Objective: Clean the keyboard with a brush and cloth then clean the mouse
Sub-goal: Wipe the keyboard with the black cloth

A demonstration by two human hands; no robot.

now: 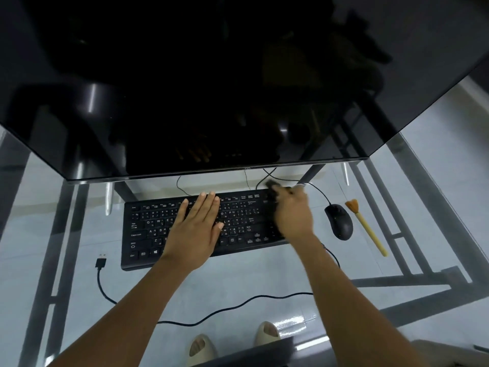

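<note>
A black keyboard (pixel 148 234) lies on a glass desk below the monitor. My left hand (pixel 197 229) rests flat on its middle keys, fingers spread, holding nothing. Blurred by motion, my right hand (pixel 292 215) is over the keyboard's right end, closed on a dark cloth (pixel 272 185) that sticks out past the fingers at the top right corner. Right of the keyboard sits a black mouse (pixel 340 221). A brush (pixel 366 226) with a pale wooden handle and orange bristles lies just right of the mouse.
A large dark monitor (pixel 211 88) overhangs the desk's far side. A loose USB plug (pixel 101 262) and its black cable trail across the glass desk (pixel 251 274) near me. Feet in pale sandals show through the glass below.
</note>
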